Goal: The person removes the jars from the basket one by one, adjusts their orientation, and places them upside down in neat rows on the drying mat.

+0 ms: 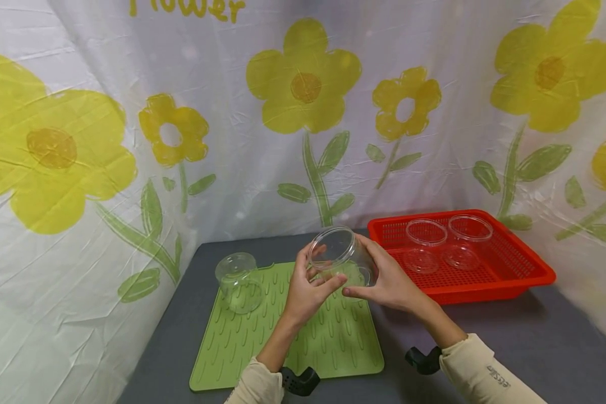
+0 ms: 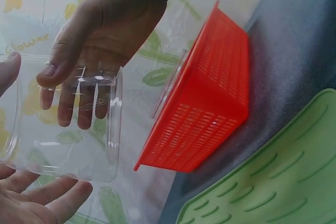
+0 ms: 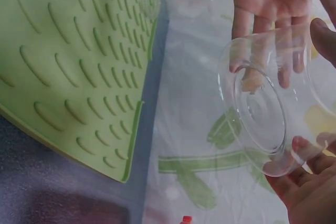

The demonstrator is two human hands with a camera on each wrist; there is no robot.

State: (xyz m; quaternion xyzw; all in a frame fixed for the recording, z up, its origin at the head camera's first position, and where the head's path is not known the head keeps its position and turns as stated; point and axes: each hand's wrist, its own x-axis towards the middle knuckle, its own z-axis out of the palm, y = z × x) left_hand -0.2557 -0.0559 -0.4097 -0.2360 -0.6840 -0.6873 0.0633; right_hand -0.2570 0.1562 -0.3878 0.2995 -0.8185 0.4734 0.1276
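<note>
A clear plastic jar (image 1: 336, 246) is held between both hands above the mat, tilted with its round open rim toward the upper left. My left hand (image 1: 307, 292) grips it from the left, fingers round the side and thumb in front. From the right, my right hand (image 1: 386, 276) holds its other side with the thumb near the base. In the left wrist view, the fingers of the right hand (image 2: 100, 51) show through the jar wall (image 2: 63, 153). The right wrist view shows the jar's round base (image 3: 260, 114) with a ring in it.
Another clear jar (image 1: 239, 283) stands on the left of the green ridged mat (image 1: 252, 348). At the right, a red plastic basket (image 1: 515, 286) holds two clear jars (image 1: 424, 247). A grey tabletop (image 1: 156, 359) lies beneath, with a flower-printed curtain (image 1: 242, 185) behind.
</note>
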